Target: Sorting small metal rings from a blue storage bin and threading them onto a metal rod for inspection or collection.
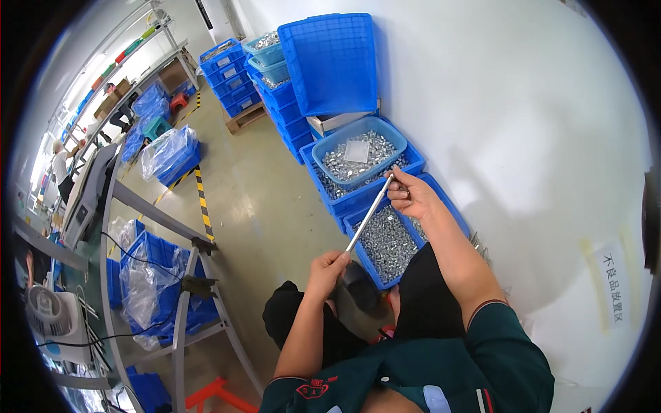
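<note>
A long, thin silvery metal rod (pixel 368 215) slants across in front of me, its far end up and to the right. My left hand (pixel 327 273) is wrapped round its lower end. At the upper end, the fingertips of my right hand (pixel 413 196) pinch the rod's tip; whether a small part is also between them is too small to tell. Just beneath the rod and my right hand stands a blue bin (pixel 375 274) with many small metal fittings. Behind it, a light-blue basin (pixel 397 136) of similar fittings, with a white card (pixel 356 151) on top, rests on another blue bin (pixel 323 189).
A large blue crate (pixel 330 65) stands on edge behind the basin. Stacked blue crates (pixel 231 76) sit on a wooden pallet (pixel 246 118). To my left are a metal-framed bench (pixel 180 330), plastic-wrapped bins (pixel 148 282) and a red stool (pixel 220 394). A white wall rises at right; people work far left.
</note>
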Action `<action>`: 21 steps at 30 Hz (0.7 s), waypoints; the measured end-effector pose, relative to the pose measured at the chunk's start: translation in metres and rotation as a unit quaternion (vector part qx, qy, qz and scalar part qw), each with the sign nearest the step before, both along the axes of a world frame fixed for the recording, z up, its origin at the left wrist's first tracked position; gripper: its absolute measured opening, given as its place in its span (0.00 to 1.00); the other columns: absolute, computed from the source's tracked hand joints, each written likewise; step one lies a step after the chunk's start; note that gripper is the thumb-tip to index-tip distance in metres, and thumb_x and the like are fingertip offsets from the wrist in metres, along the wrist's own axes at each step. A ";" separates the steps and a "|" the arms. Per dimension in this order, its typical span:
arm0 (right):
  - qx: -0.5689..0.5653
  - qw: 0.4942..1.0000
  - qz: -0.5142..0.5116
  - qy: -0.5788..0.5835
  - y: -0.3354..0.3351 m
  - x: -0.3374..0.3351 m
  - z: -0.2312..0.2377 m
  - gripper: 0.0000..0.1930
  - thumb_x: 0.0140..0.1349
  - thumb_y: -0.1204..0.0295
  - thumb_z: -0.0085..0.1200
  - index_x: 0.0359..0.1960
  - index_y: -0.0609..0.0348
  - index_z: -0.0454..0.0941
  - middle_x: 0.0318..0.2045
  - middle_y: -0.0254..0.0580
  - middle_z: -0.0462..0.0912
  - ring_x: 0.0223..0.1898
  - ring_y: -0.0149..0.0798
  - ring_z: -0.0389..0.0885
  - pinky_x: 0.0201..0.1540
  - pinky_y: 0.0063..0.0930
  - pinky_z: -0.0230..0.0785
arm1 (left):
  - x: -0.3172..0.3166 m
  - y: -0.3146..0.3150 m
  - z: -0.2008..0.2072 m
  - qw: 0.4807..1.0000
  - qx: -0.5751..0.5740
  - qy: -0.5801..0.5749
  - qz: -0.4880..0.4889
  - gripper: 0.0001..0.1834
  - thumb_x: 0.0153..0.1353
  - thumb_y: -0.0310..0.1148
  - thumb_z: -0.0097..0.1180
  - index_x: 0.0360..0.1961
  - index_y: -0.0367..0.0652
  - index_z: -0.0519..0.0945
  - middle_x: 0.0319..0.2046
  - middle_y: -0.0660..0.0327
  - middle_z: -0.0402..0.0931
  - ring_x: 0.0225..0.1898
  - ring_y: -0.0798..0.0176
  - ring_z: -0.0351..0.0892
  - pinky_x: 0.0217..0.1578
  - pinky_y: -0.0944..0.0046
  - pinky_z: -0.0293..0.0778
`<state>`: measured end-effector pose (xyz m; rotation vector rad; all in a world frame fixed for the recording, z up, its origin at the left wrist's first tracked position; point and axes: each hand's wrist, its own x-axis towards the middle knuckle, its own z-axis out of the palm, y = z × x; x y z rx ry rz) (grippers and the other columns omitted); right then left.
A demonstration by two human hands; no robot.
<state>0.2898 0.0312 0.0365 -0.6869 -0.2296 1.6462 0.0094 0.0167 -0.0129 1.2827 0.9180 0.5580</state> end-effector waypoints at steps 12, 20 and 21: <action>-0.020 0.999 0.032 -0.026 0.003 -0.001 0.001 0.12 0.59 0.63 0.53 0.26 0.61 0.75 0.14 0.29 0.66 0.12 0.20 0.58 0.10 0.12 0.44 | -0.002 0.002 -0.007 1.000 0.009 -0.002 -0.014 0.14 0.60 0.39 0.51 0.27 0.40 0.77 0.13 0.69 0.67 0.15 0.77 0.60 0.17 0.75 0.53; -0.047 0.995 0.039 -0.082 0.001 -0.001 0.006 0.11 0.58 0.64 0.53 0.28 0.60 0.75 0.14 0.29 0.66 0.11 0.20 0.58 0.10 0.12 0.45 | -0.004 0.002 -0.009 1.000 0.025 -0.005 -0.004 0.13 0.60 0.37 0.51 0.27 0.38 0.77 0.13 0.70 0.66 0.17 0.77 0.62 0.19 0.75 0.55; -0.047 0.995 0.039 -0.081 0.002 -0.001 0.004 0.11 0.58 0.64 0.53 0.28 0.60 0.75 0.14 0.29 0.66 0.11 0.20 0.58 0.10 0.12 0.45 | -0.005 0.002 -0.009 1.000 0.025 -0.005 -0.004 0.13 0.60 0.37 0.51 0.27 0.38 0.77 0.13 0.70 0.66 0.17 0.77 0.62 0.19 0.75 0.55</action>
